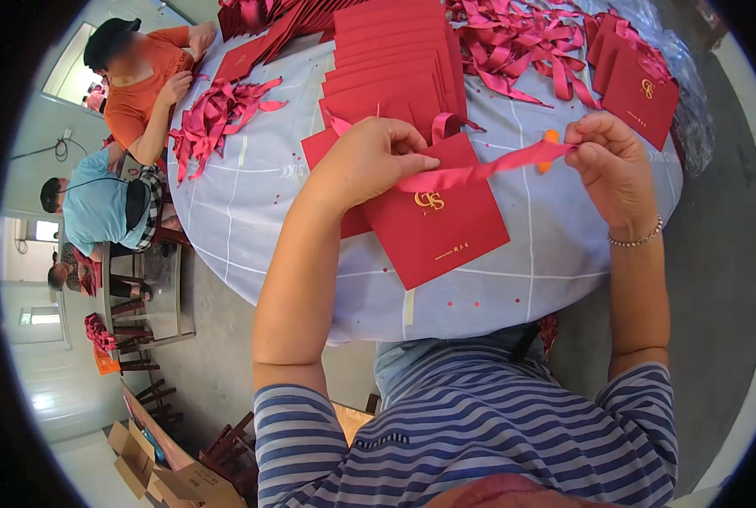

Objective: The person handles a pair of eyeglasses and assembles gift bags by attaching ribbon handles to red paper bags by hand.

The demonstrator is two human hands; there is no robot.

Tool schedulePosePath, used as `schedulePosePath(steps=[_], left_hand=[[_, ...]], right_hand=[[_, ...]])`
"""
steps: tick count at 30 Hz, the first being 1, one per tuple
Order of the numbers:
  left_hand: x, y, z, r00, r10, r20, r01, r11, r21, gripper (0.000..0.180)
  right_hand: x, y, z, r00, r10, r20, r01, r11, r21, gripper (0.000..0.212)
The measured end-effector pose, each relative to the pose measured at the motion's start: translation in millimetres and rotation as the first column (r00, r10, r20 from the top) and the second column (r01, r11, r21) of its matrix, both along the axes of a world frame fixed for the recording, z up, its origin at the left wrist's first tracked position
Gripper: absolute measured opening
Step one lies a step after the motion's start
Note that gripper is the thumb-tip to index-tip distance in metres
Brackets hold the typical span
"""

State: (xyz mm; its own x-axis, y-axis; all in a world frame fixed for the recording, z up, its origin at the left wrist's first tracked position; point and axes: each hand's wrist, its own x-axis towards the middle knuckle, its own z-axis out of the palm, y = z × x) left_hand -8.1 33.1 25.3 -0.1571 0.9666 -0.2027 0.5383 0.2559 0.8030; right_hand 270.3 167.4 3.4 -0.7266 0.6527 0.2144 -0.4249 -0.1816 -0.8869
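Note:
A flat red paper bag (445, 233) with a gold emblem lies tilted on the cloth-covered table in front of me. My left hand (373, 161) is closed at its upper edge, with thumb and fingers pinching a red ribbon (488, 167). The ribbon stretches across to my right hand (606, 165), whose fingertips pinch its other end. A small orange object (549, 151) is partly hidden by the ribbon; its kind I cannot make out. Beneath my left hand, another red bag (355, 222) shows in part.
Stacked red bags (386, 63) fan out at the far middle. Loose ribbons (513, 42) pile at the far right, near finished-looking bags with ribbons (640, 97). Another ribbon heap (217, 118) lies at left, beside a person in orange (145, 76). Cardboard boxes (170, 474) stand at lower left.

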Motion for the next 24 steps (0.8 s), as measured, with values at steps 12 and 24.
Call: schedulePosePath(steps=[12, 24], left_hand=[[-6, -13, -21, 0.992, -0.002, 0.127, -0.016, 0.990, 0.137, 0.017], [-3, -15, -23, 0.999, 0.046, 0.021, -0.048, 0.987, 0.155, 0.012]], right_hand=[[-30, 8, -25, 0.910, -0.168, 0.378, 0.007, 0.919, 0.393, 0.011], [-39, -52, -4, 0.534, -0.169, 0.829, -0.058, 0.970, 0.235, 0.040]])
